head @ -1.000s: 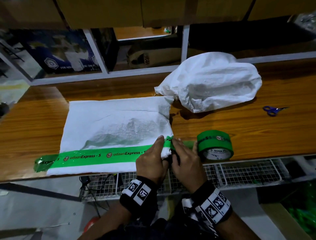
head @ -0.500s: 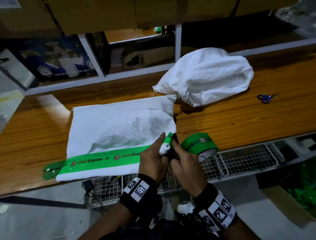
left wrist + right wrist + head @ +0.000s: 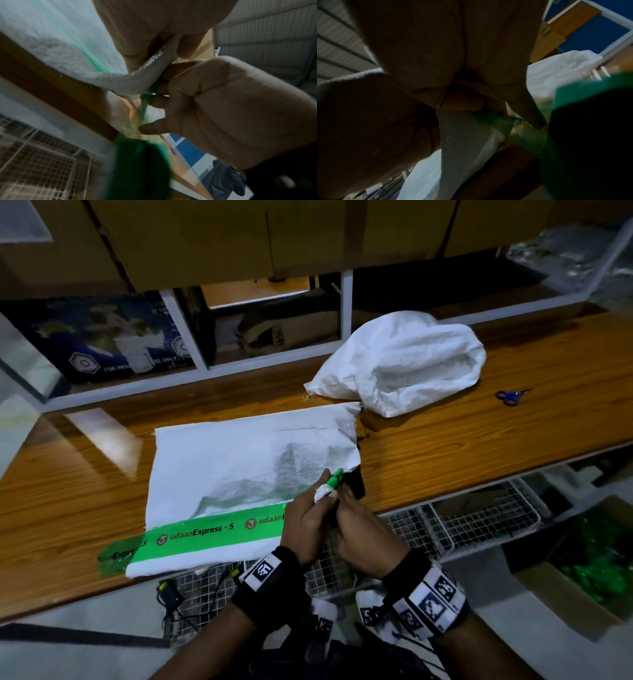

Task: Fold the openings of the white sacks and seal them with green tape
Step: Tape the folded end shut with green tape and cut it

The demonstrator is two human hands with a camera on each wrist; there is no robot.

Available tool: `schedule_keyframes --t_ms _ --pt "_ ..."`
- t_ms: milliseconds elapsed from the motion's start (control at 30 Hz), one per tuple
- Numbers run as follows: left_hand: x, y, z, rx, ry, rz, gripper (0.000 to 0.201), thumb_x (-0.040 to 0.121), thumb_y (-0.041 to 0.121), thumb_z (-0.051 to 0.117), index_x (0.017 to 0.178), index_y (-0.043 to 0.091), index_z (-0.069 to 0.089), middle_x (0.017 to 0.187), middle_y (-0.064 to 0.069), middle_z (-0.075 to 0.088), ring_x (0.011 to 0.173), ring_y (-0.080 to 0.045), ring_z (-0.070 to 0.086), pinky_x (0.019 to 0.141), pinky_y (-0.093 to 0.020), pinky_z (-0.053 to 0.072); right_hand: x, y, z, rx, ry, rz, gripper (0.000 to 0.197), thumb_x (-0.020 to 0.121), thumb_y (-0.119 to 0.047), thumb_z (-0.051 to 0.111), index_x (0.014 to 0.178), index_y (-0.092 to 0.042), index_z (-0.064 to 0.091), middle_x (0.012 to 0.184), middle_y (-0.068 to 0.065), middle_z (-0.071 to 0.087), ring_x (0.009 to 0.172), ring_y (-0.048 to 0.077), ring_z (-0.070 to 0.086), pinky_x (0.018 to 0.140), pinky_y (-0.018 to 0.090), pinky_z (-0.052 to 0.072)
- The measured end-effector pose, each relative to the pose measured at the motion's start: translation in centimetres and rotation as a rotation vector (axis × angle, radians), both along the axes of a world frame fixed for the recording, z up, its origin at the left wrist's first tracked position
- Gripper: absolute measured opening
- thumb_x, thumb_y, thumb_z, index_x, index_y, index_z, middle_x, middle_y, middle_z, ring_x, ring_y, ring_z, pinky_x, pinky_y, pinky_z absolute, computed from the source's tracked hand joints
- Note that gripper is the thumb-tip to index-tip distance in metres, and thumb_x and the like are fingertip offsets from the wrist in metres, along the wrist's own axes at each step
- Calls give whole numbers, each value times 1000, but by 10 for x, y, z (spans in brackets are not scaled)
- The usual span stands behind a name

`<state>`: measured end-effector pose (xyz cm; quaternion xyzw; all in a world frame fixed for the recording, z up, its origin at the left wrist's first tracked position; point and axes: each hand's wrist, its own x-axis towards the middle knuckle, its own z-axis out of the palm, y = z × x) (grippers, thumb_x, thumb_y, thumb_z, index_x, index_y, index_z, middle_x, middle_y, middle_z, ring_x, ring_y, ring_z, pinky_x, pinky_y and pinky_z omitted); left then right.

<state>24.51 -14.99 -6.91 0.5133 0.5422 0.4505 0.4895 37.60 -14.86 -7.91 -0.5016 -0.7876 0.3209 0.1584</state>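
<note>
A flat white sack [image 3: 239, 460] lies on the wooden table [image 3: 479, 440] with a strip of green printed tape [image 3: 205, 534] along its near edge. My left hand [image 3: 305, 522] pinches the sack's near right corner [image 3: 137, 81], lifted off the table with tape bunched on it. Close beside it, my right hand [image 3: 363, 532] pinches the green tape [image 3: 145, 102] running from that corner. The tape roll [image 3: 140, 169] shows blurred and dark below the hands; in the head view my right hand mostly hides it. A second, crumpled white sack [image 3: 404, 364] lies behind.
Blue scissors [image 3: 510, 397] lie at the table's far right. Wire baskets [image 3: 479, 515] hang under the near table edge. A cardboard box with green material [image 3: 589, 570] stands on the floor to the right. Shelves with boxes rise behind the table.
The tape roll left the tabletop and dropped behind my right hand. Both hands lifted the taped sack corner up and toward the table edge.
</note>
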Motion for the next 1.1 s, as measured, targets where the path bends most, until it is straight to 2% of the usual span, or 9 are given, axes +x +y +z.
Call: schedule_keyframes --t_ms 233,433,533,600,700,767,867,967,1100 --pt "-7 -2 -10 54 -26 104 60 93 67 43 123 22 69 99 -16 73 95 -29 68 92 -47 50 4 1 28 27 -79 52 75 84 0 49 154 -8 22 162 12 22 142 31 31 112 34 34" --pt "-13 -16 31 133 -10 28 64 107 32 33 94 -28 50 44 3 45 42 -10 43 50 -16 34 31 16 28 31 365 -278 40 98 -10 56 136 -20 60 135 -8 60 129 10 53 100 14 42" --pt "-17 -16 42 104 -53 -14 57 108 22 32 99 -32 48 72 -7 61 83 -20 55 57 -38 40 37 26 26 -18 482 -305 31 93 -40 64 123 -32 68 126 -21 62 123 5 57 100 31 52" --pt "-20 -12 47 84 -58 -44 55 107 35 39 102 -13 67 75 -6 70 57 -10 61 63 -34 45 32 32 28 26 553 -357 30 83 -58 66 106 -39 73 114 -23 70 111 2 64 93 39 56" --pt "-28 -8 49 32 -112 -95 49 92 56 54 77 15 76 65 -3 69 69 -24 63 71 -36 47 19 42 34 160 542 -427 22 83 -47 75 91 -27 77 94 -14 75 94 1 68 85 31 56" --pt "-33 -6 55 -15 -190 -93 36 88 46 66 102 14 75 90 0 76 89 -18 69 74 -27 50 11 47 40 199 565 -427 18 81 -40 79 84 -23 75 86 -12 74 87 3 68 80 26 54" --pt "-39 5 69 -3 47 -125 75 74 40 81 142 19 54 139 10 57 116 4 56 90 -14 48 2 52 45 230 575 -401 16 80 -34 82 76 -23 71 77 -10 72 78 4 68 71 20 52" --pt "-37 13 79 -22 236 -104 107 56 54 84 149 19 44 143 1 56 116 -12 63 100 -37 51 -8 54 47 262 543 -342 14 84 -28 79 76 -19 72 74 -8 71 74 6 66 68 24 52" --pt "-35 13 90 -4 189 -65 79 65 29 76 140 33 54 132 12 61 103 -16 70 97 -45 54 2 47 41 296 538 -386 13 95 -29 66 86 -23 73 83 -11 71 81 2 65 69 22 49"
